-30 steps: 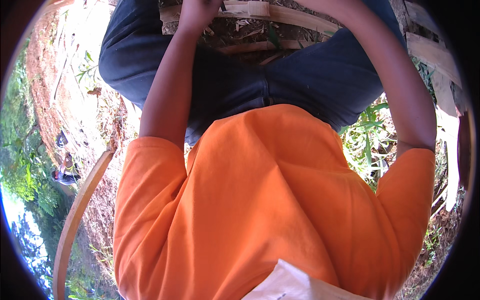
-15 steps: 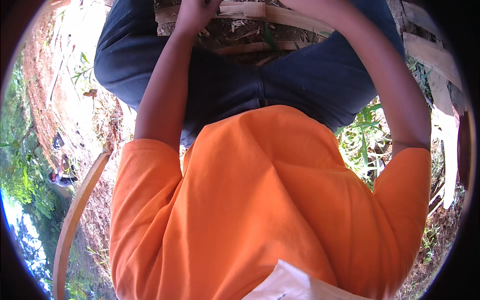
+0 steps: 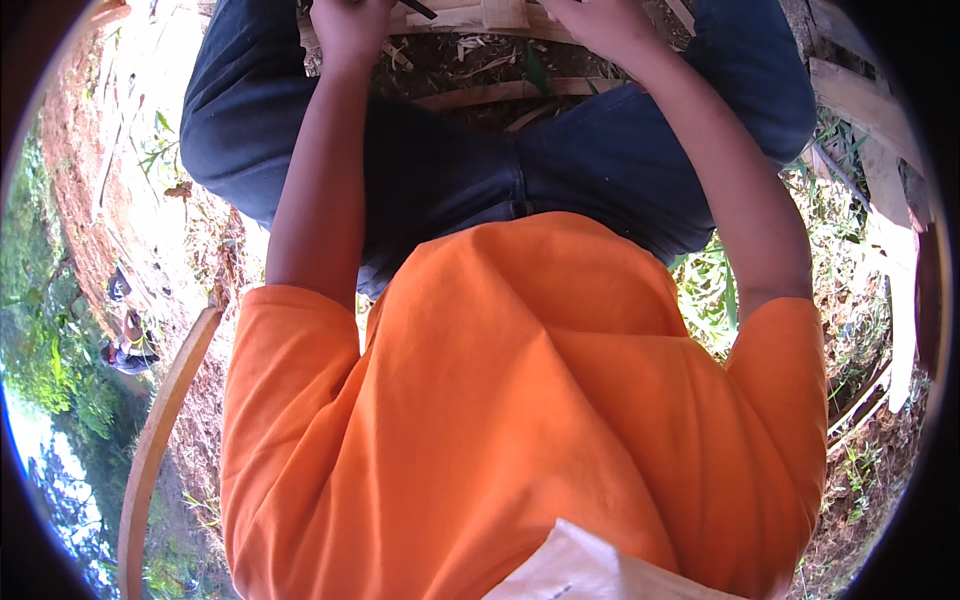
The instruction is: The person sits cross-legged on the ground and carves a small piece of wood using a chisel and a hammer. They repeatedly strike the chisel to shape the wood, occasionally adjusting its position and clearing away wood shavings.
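At the upper edge my left hand (image 3: 350,30) is closed around a dark, narrow object (image 3: 417,9), whose tapered end sticks out to the right; the picture's edge cuts off the rest. My right hand (image 3: 612,30) is beside a pale wooden strip (image 3: 460,18) lying across the ground between my legs. Its thumb side points left toward the strip's broader light block (image 3: 504,13). Most of its fingers lie out of the picture, so its grip is hidden.
A curved wooden strip (image 3: 515,94) lies lower between my dark trouser legs, among shavings and soil. Wooden boards (image 3: 865,115) are stacked at the right. At the left a long curved timber (image 3: 160,430) rises, and a person (image 3: 128,355) is farther off.
My right hand has drawn back left and downward, its elbow moving inward. My left hand has shifted slightly left and down, and more of the dark object shows.
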{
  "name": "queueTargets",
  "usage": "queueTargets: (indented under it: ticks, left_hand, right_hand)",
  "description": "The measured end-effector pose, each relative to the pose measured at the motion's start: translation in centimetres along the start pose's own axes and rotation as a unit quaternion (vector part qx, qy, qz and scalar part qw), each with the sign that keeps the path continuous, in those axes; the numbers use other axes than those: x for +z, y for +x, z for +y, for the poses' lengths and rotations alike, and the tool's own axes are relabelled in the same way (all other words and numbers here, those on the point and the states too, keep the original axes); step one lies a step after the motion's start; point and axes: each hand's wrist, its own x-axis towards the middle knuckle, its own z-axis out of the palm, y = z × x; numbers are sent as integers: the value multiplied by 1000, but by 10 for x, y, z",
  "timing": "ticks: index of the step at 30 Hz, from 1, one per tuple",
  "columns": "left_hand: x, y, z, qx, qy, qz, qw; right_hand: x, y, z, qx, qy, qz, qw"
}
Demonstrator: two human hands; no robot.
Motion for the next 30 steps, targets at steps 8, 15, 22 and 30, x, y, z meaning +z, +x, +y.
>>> queueTargets:
  ticks: [8,15,22,30]
  left_hand:
    - [1,-14,9,74,160,-48,983]
    - [9,-19,22,68,215,-66,972]
    - [10,-21,23,87,169,-68,979]
    - [12,-23,34,23,203,-82,976]
  right_hand:
    - [37,1,64,64,-130,-17,989]
    - [34,2,67,114,-139,-29,983]
    - [38,0,72,67,-121,-5,990]
    - [41,0,77,62,-131,-12,989]
